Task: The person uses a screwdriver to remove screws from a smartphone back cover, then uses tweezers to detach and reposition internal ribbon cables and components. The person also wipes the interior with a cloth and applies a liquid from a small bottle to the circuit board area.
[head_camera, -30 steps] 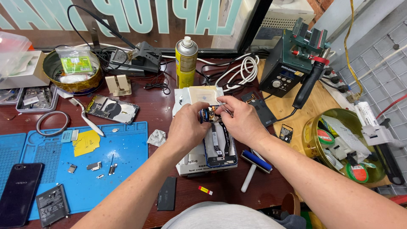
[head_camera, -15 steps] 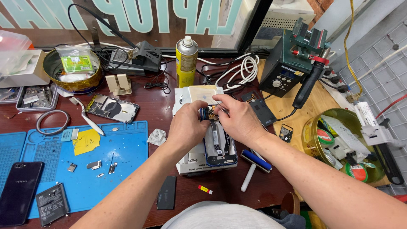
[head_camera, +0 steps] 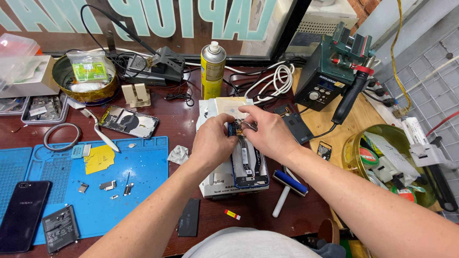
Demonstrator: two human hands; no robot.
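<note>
blue mat [head_camera: 143,157], yellow spray can [head_camera: 213,71], blue-rimmed phone [head_camera: 249,165]

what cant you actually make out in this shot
Head view only:
- Top end of the opened phone: covered by the left hand and right hand, so what the fingers pinch is hidden.
- Small parts on the blue mat: too small to identify.
- Dark phone: cut off by the left edge.
</note>
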